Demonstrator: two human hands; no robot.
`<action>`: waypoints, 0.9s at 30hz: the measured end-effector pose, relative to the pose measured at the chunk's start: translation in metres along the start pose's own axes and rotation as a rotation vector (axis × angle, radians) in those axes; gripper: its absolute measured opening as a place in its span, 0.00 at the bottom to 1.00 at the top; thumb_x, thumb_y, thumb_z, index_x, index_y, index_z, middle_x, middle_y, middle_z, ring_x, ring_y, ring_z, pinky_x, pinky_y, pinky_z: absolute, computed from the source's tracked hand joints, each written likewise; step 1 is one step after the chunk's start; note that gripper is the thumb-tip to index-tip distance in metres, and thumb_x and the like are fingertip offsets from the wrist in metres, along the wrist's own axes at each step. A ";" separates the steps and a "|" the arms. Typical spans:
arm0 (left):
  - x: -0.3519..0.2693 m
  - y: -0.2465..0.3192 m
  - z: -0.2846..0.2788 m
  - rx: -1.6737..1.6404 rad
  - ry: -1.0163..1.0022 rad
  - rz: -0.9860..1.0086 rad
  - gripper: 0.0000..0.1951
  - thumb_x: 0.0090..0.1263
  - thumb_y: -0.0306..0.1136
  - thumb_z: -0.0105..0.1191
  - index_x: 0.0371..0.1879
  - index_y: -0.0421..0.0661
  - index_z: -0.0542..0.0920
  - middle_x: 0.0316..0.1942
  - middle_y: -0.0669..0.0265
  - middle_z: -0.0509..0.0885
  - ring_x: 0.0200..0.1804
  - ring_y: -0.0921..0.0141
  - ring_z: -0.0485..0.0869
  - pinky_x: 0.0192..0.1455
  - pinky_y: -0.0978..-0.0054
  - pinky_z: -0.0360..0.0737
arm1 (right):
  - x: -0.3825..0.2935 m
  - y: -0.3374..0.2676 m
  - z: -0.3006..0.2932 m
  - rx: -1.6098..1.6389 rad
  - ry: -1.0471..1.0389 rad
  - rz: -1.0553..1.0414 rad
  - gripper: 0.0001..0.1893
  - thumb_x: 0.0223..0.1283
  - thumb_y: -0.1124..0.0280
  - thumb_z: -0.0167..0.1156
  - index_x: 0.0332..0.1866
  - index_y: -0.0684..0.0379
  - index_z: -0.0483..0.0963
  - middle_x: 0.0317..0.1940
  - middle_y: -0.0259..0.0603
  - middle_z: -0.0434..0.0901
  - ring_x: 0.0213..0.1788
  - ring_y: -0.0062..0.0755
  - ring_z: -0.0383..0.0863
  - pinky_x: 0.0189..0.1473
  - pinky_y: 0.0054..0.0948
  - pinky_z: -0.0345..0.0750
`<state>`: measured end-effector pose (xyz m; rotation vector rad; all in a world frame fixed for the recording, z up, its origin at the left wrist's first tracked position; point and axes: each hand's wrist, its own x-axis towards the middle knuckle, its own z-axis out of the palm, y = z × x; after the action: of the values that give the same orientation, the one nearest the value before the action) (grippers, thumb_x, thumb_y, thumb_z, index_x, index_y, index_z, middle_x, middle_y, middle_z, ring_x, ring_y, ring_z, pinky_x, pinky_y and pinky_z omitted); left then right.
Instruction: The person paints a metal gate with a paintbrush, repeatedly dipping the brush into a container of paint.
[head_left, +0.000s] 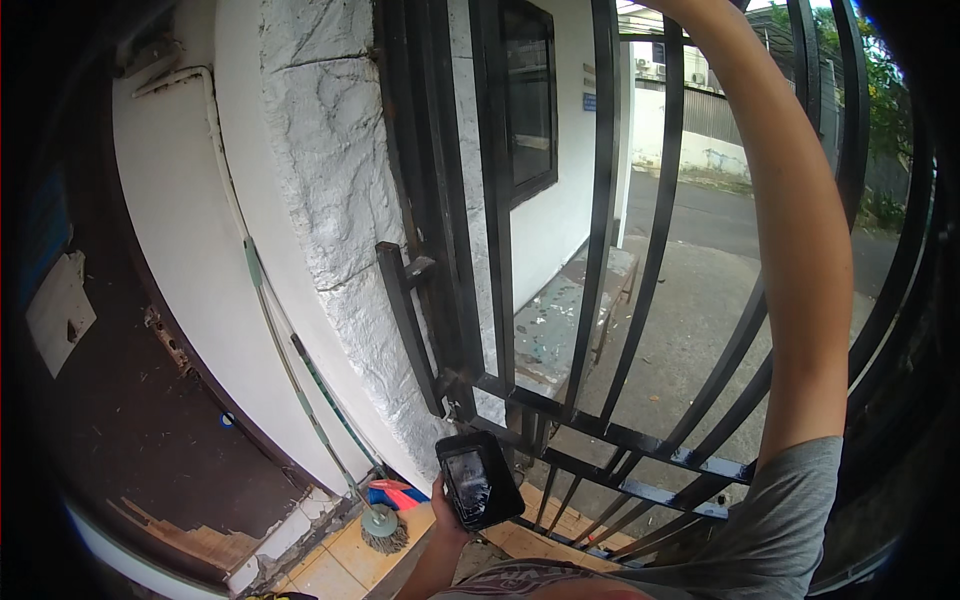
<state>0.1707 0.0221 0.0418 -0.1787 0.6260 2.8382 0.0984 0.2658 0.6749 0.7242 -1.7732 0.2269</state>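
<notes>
My left hand (448, 511) holds a black plastic tray (480, 480) from its left side, low in front of me. The tray has a shiny, wet-looking black bottom with pale reflections. My right arm reaches up along the black metal bar gate (585, 420), and my right hand is beyond the top edge of the picture, out of view. Part of the gate's lower rails looks glossy. A vertical handle bar (409, 322) stands out from the gate's left side, just above the tray.
A mop (384, 529) and another pole (330, 405) lean against the white wall at left. Beside them rises a rough white stone pillar (337, 165). Beyond the gate are a worn bench-like ledge (551, 315), a dark-framed window (531, 105) and a road.
</notes>
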 end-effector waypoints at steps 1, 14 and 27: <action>0.000 0.000 0.002 -0.017 -0.024 -0.019 0.34 0.77 0.60 0.39 0.66 0.43 0.77 0.58 0.55 0.85 0.56 0.57 0.86 0.64 0.55 0.81 | 0.000 -0.003 0.003 0.013 0.054 -0.010 0.12 0.56 0.71 0.65 0.41 0.68 0.87 0.39 0.61 0.88 0.44 0.50 0.89 0.51 0.37 0.84; 0.002 -0.020 0.007 -0.079 -0.067 0.009 0.30 0.78 0.55 0.36 0.65 0.45 0.77 0.57 0.54 0.85 0.56 0.55 0.86 0.63 0.54 0.82 | -0.020 0.002 0.008 -0.041 -0.220 -0.092 0.12 0.53 0.73 0.63 0.39 0.68 0.86 0.35 0.60 0.87 0.41 0.51 0.90 0.47 0.38 0.84; -0.011 -0.059 0.016 -0.058 -0.094 0.067 0.31 0.78 0.56 0.37 0.67 0.45 0.76 0.61 0.55 0.84 0.59 0.56 0.84 0.67 0.53 0.79 | -0.034 -0.007 0.009 -0.023 -0.189 -0.139 0.10 0.52 0.73 0.63 0.35 0.68 0.85 0.36 0.63 0.86 0.46 0.57 0.88 0.52 0.43 0.83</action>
<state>0.1950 0.0791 0.0342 -0.0349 0.5410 2.9110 0.1005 0.2676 0.6393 0.8718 -1.8916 0.0456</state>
